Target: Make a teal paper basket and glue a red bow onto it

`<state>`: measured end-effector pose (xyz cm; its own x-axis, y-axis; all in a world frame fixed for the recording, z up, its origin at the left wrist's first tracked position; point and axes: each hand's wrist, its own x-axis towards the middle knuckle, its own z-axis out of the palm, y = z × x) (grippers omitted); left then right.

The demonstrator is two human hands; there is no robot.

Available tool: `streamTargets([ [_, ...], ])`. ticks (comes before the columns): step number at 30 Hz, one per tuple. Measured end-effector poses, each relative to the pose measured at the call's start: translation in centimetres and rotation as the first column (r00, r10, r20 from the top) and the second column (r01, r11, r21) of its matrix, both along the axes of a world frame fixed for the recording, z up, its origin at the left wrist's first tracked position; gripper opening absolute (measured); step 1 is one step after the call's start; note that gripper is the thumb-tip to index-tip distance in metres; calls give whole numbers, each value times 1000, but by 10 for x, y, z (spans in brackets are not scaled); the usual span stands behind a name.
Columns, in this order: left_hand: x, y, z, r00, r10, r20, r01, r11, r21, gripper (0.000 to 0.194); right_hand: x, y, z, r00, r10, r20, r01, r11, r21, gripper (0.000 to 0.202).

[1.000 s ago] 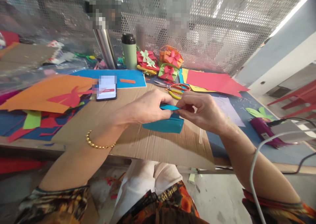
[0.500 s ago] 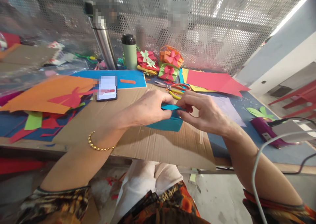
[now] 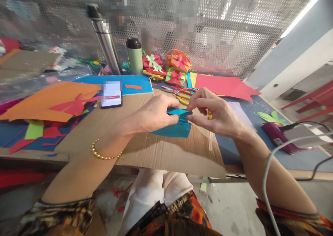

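Observation:
A folded teal paper piece (image 3: 174, 130) lies over the cardboard sheet (image 3: 145, 153) in front of me. My left hand (image 3: 158, 113), at its left side, pinches the upper part of the paper between thumb and fingers. My right hand (image 3: 213, 113) is at the paper's right edge, with thumb and index fingertip close together on it. Part of a yellow object shows behind the right hand's fingers. Below that hand a clear stick (image 3: 211, 141) rests on the cardboard.
Scissors (image 3: 182, 96) lie beyond my hands. A phone (image 3: 111, 94) and orange paper (image 3: 52, 97) are at left. Behind stand a steel flask (image 3: 108, 47), a green bottle (image 3: 135, 59) and paper baskets (image 3: 178, 64). Red paper (image 3: 223, 86) and a purple power strip (image 3: 278, 138) sit right.
My right hand's fingers have spread slightly and shifted at the paper's edge. The left hand keeps its pinch, and the view has moved a little.

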<state>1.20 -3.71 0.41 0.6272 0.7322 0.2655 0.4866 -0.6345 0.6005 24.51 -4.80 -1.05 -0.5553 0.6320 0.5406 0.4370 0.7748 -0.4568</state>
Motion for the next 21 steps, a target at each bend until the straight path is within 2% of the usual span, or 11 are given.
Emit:
streamTargets([
  [3,1,1,-1,1000,-4,17,4,1000,1,13,-2,4,-5,999,33,-24,-33,999,17,22],
  [9,1,2,-4,998,-55,15,56,998,-29,9,-1,7,-8,998,59,11,-59,998,-32,34],
  [15,-2,3,-6,998,-68,-12,67,997,-44,10,0,3,-2,996,44,80,-42,999,-23,18],
  [21,0,3,-8,997,-81,-7,81,997,-7,17,-3,1,-3,995,18,101,-17,1000,-12,16],
])
